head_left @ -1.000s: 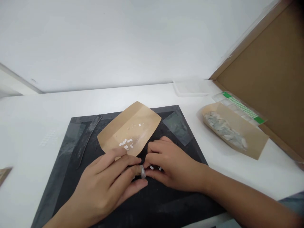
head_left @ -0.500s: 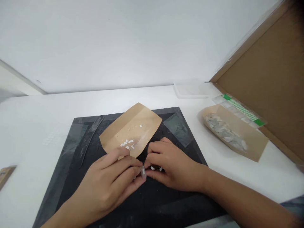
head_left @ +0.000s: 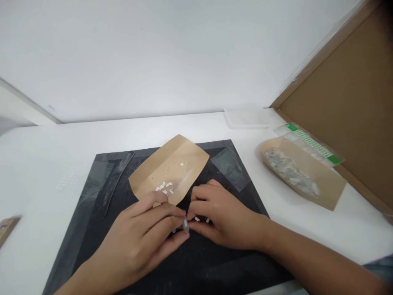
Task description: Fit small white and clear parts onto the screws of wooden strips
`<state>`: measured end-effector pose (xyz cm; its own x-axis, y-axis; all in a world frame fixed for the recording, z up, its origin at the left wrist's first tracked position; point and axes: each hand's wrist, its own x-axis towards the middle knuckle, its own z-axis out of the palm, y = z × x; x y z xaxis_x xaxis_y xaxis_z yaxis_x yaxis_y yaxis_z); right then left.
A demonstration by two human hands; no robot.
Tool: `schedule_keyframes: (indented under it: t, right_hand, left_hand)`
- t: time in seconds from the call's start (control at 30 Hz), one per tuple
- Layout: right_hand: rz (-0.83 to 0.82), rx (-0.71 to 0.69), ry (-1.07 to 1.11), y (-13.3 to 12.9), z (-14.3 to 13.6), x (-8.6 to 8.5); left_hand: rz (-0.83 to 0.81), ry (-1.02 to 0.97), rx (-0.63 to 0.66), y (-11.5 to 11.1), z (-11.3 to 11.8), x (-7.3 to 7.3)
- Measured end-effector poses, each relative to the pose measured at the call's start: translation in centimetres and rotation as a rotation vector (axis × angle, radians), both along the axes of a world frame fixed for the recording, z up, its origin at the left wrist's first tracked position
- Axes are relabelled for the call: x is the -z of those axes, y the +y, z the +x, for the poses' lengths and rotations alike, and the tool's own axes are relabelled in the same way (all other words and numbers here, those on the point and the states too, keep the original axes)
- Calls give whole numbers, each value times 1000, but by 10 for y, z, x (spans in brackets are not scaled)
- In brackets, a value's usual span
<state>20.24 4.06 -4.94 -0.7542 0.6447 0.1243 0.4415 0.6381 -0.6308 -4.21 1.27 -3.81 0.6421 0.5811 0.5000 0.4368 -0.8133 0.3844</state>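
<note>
Between the fingertips of my left hand [head_left: 144, 237] is a small clear piece [head_left: 185, 224] with something white in it. My right hand [head_left: 222, 217] has its thumb and index finger pinched together against that piece's right side; whether they grip anything else is too small to tell. Small white bits [head_left: 197, 219] lie on the black mat [head_left: 196, 266] beneath my right hand. Just beyond both hands, a brown paper tray [head_left: 176, 153] holds several white pieces [head_left: 164, 186] near its front edge.
At the right stands a second brown paper tray [head_left: 330, 190] with many clear pieces, beside a green-and-white strip [head_left: 313, 141]. Behind them are a clear plastic tray [head_left: 247, 119] and a cardboard panel [head_left: 346, 102]. A dark curved strip [head_left: 116, 184] lies on the mat's left.
The clear piece has tilted slightly between the fingertips, and a little more white shows below my left index finger. Both hands otherwise keep nearly the same place.
</note>
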Motion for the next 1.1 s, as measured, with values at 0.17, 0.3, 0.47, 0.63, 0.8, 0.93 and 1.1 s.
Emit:
schedule_keyframes:
  t: [0.17,0.3,0.47,0.63,0.8,0.93,1.1]
  right_hand:
    - [-2,-3,4,0,0,0]
    - [-9,-7,4,0,0,-1]
    - [-23,2,24,0,-1,-1]
    - [-49,12,34,0,-1,-2]
    - [-43,6,14,1,0,-3]
    - [-49,0,1,1,0,-3]
    - [-41,4,-9,1,0,-2]
  left_hand:
    - [-36,-28,-8,0,1,0]
    - [-56,-45,-9,0,1,0]
    - [-57,-41,7,1,0,1]
    - [-69,-52,8,0,-1,2]
    - [-82,-63,7,1,0,1]
    - [-78,-47,15,2,0,0]
    - [-79,-43,13,2,0,0]
